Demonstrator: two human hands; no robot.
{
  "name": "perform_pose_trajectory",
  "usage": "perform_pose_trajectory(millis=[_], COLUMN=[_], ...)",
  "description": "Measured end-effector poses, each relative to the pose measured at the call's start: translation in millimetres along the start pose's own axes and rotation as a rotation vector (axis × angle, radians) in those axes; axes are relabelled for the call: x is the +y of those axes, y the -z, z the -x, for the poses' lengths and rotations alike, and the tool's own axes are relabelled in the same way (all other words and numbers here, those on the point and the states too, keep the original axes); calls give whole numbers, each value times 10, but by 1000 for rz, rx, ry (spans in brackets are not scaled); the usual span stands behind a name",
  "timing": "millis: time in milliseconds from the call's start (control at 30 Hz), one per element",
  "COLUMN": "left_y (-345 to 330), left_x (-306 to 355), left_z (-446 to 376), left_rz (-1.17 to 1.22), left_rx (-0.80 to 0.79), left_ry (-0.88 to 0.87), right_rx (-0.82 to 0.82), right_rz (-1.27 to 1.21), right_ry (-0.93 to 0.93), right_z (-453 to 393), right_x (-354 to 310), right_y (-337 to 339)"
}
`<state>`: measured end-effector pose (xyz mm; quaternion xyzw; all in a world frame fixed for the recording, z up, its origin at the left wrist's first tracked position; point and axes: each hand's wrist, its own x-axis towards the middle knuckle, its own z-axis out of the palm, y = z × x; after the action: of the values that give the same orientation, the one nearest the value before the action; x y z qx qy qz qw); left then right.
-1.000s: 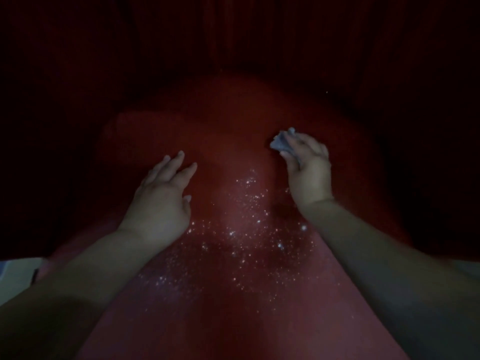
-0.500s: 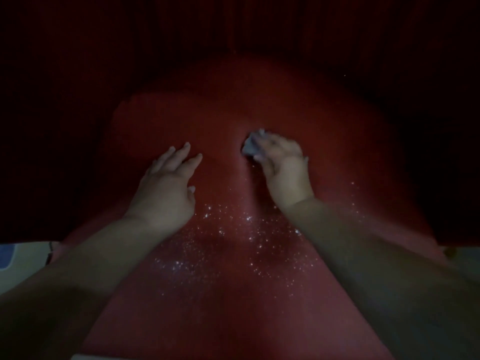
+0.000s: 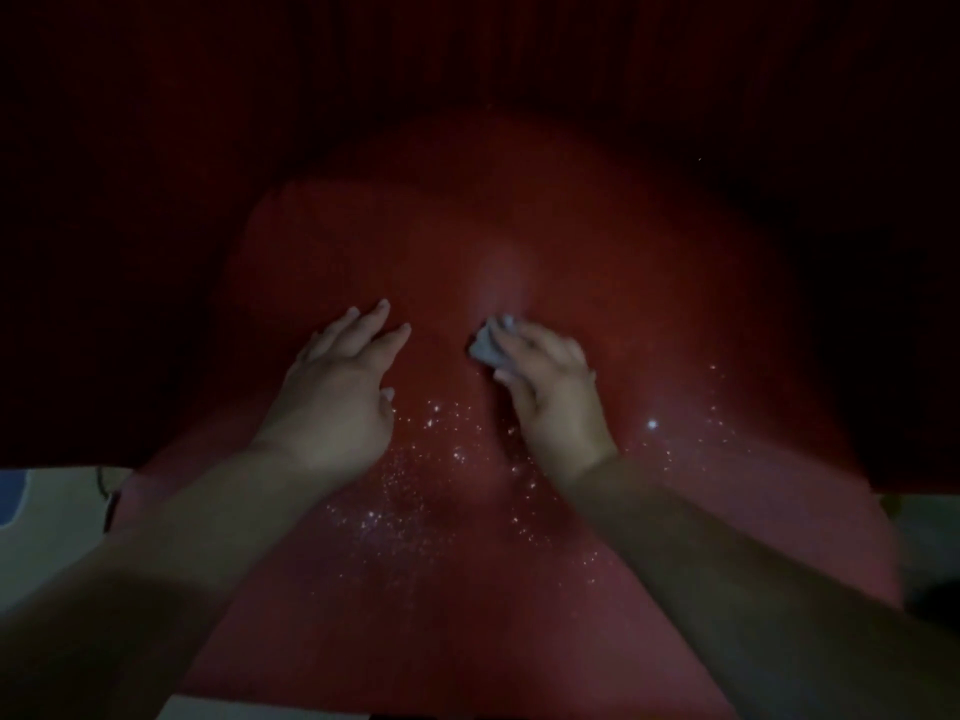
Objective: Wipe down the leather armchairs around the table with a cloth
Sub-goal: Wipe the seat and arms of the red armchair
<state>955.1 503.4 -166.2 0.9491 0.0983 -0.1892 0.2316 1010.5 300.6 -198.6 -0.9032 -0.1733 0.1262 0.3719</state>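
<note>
A red leather armchair (image 3: 649, 304) fills the dim head view, its rounded surface speckled with bright glints near the middle. My right hand (image 3: 553, 394) grips a small crumpled pale cloth (image 3: 488, 345) and holds it against the leather at the centre. My left hand (image 3: 337, 392) rests flat on the leather just left of it, fingers straight and spread. A narrow gap of red leather separates the two hands.
Dark red drapery or backing (image 3: 467, 70) rises behind the chair. A pale floor (image 3: 47, 532) shows at the lower left and a strip of it at the right edge. A thin dark cord (image 3: 104, 491) lies at the left.
My right hand has slid the cloth leftward across the leather toward the centre. My left hand has stayed in nearly the same place.
</note>
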Motion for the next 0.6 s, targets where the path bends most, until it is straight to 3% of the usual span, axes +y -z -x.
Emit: perform_pose_trajectory(millis=[133, 267, 400, 600], left_y=[-15, 15, 54, 70], left_x=[-62, -180, -308, -476], left_z=[78, 162, 224, 437], left_rz=[-59, -50, -33, -28], left_rx=[-69, -34, 12, -25], left_ry=[-35, 16, 118, 191], right_rx=[-4, 84, 71, -122], right_rz=[-55, -80, 50, 79], right_ry=[49, -10, 55, 238], right_z=[406, -160, -287, 678], right_x=[-64, -144, -245, -136], right_y=[5, 5, -198, -181])
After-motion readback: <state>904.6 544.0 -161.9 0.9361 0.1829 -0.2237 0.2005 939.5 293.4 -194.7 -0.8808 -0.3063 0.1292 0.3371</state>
